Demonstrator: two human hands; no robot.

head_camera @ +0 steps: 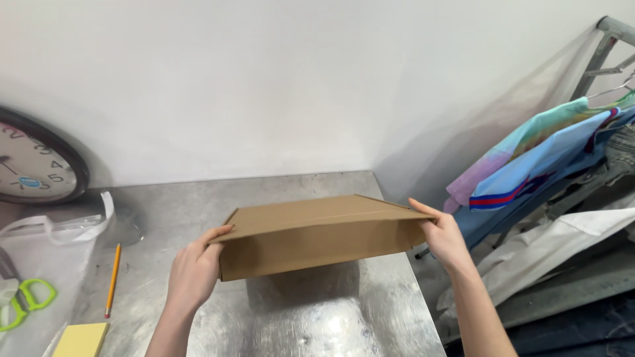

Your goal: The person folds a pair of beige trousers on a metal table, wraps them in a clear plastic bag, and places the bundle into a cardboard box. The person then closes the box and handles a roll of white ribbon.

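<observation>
A flat brown cardboard box (317, 231) is held up above a metal table (297, 317), tilted with its front face toward me. My left hand (193, 270) grips its left end, thumb on top. At the box's right end, my right hand (444, 239) clasps the edge. The box casts a shadow on the table beneath it.
A yellow pencil (113, 279) and a yellow sticky-note pad (81, 340) lie at the left front. Green-handled scissors (26, 301) rest on a clear plastic bag (46, 254). A round wall clock (36, 165) leans at the back left. Hanging clothes (542, 172) crowd the right side.
</observation>
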